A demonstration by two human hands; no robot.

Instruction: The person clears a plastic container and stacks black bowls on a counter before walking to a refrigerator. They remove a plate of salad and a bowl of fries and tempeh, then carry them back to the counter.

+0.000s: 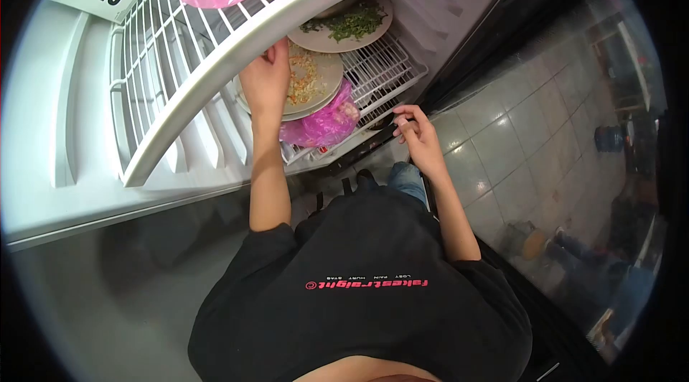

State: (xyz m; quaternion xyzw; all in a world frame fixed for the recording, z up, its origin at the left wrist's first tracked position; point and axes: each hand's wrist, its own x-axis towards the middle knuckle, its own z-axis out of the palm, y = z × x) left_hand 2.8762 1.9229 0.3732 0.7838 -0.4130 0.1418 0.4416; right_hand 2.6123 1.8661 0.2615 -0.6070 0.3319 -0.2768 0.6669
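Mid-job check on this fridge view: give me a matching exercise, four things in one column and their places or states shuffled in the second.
Things:
1. left hand
2. right hand
3. plate of chopped greens
4. pink bag

Places:
A. farthest back on the lower wire shelf
B. on the edge of the plate of shredded food
C. under the stacked plates, at the shelf front
D. at the shelf's front right corner

Pairs: 1-B, 2-D, 3-A, 4-C
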